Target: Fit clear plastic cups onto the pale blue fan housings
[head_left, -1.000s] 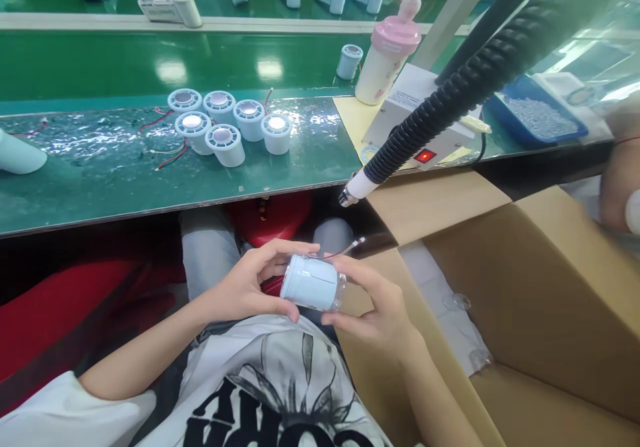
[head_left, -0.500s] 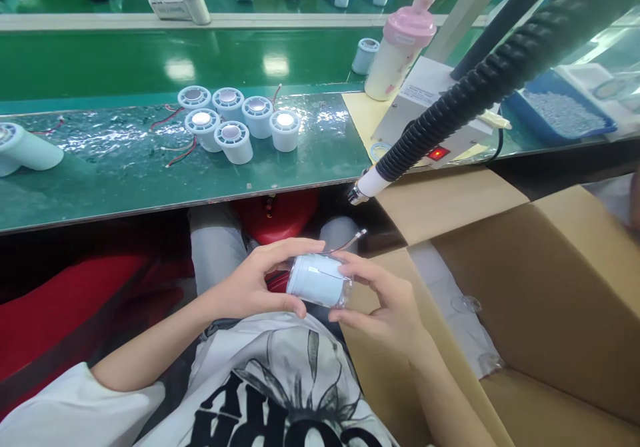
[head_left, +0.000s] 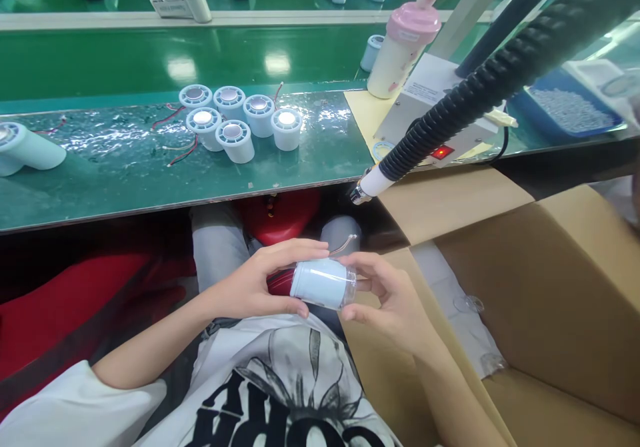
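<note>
Over my lap I hold a pale blue cylindrical housing (head_left: 320, 282) lying on its side, a thin red wire (head_left: 343, 245) trailing from it. My left hand (head_left: 250, 287) grips its left end, thumb below and fingers over the top. At the right end, my right hand (head_left: 390, 300) pinches a clear cap (head_left: 350, 286) with its fingertips. Several matching housings (head_left: 240, 124) stand upright in a cluster on the green bench (head_left: 150, 174) ahead.
A black corrugated hose with a white nozzle (head_left: 370, 182) hangs over the bench edge. An open cardboard box (head_left: 540, 287) with clear caps inside sits at my right. A white unit with a red switch (head_left: 440, 152), a pink-lidded bottle (head_left: 400, 50) and a blue tray (head_left: 565, 110) stand at the back right.
The housing stays in both hands. My right fingers have shifted to its right end, where the clear cap now shows more plainly. The view has drifted slightly right.
</note>
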A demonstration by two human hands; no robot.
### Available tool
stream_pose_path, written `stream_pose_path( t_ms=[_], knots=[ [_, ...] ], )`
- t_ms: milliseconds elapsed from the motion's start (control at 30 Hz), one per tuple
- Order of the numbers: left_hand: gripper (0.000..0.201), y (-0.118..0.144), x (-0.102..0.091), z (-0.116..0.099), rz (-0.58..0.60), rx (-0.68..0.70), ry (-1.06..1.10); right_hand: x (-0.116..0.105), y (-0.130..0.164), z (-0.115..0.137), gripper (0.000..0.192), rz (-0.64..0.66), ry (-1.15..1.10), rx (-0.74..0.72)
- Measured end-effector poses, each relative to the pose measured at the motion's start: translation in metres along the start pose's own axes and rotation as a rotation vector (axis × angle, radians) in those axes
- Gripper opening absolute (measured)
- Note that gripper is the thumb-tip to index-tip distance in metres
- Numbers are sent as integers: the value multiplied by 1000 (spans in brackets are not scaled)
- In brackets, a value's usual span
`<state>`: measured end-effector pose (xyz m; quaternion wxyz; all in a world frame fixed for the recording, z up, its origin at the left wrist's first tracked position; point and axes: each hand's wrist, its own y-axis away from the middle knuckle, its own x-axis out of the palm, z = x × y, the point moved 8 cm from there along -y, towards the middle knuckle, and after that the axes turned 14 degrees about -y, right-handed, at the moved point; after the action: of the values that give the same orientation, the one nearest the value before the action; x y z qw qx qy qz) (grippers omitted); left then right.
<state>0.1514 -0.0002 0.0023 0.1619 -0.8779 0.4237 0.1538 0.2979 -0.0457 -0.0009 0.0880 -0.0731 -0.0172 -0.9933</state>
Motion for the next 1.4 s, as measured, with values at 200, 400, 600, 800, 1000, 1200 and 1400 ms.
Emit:
stream_pose_path(
  t_ms=[200,400,600,800,1000,1200,1400],
  knots=[
    [81,0,0,-2,15,34,-5,3,-1,-9,41,-7,-204,159],
    [81,1,1,-4,26,71,-62,5,-1,-22,40,-56,-318,313],
    [77,2,0,-7,39,90,-59,10,-2,-34,40,-46,-421,384],
    [76,2,1,-7,37,99,-40,17,2,-48,45,-45,-484,510],
    [77,1,1,-7,37,104,-48,29,5,-54,55,-21,-598,653],
    [75,2,1,-8,34,117,-109,40,10,-58,71,59,-677,790],
    [68,3,2,-7,34,30,-84,45,13,-61,83,104,-659,893]
  ],
)
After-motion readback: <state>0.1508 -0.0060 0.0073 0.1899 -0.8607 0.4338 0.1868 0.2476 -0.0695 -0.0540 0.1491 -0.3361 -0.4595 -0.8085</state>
